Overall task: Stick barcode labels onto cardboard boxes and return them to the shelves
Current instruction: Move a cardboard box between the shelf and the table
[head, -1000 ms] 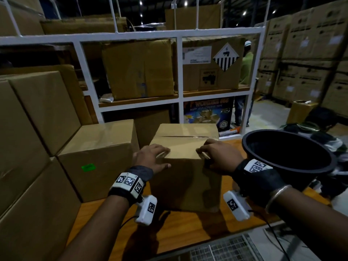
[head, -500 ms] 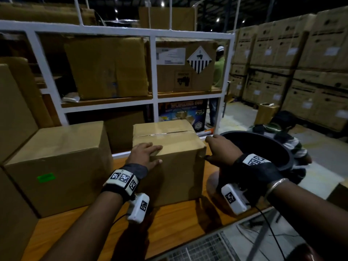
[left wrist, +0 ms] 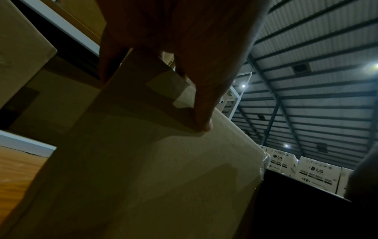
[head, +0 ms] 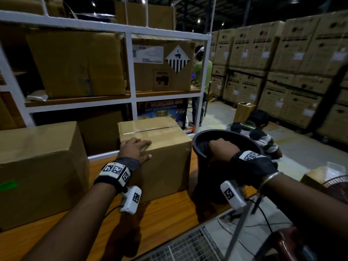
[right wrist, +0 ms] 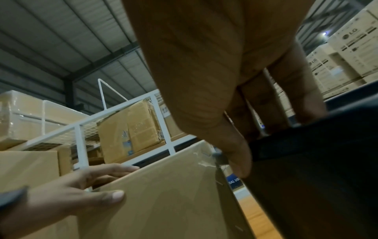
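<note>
A small taped cardboard box (head: 165,166) stands on the wooden tabletop (head: 160,223). My left hand (head: 134,147) rests on its top front edge, fingers flat on the lid and thumb (left wrist: 204,116) against the front face (left wrist: 163,177). Right beside the box stands a black bucket (head: 244,136). My right hand (head: 221,147) is hooked over the bucket's near rim (right wrist: 317,161), fingers inside and thumb (right wrist: 235,153) outside. What lies in the bucket is hidden. No barcode label shows in any view.
A larger box (head: 37,166) with a green sticker (head: 8,185) sits to the left. Behind is a white shelf frame (head: 130,72) holding boxes. One person sits on the floor (head: 258,132) and another stands (head: 201,72). Stacked cartons (head: 282,63) fill the right.
My right hand left the box's top right edge and moved right onto the bucket's rim. The left hand stayed on the box. My view swung to the right.
</note>
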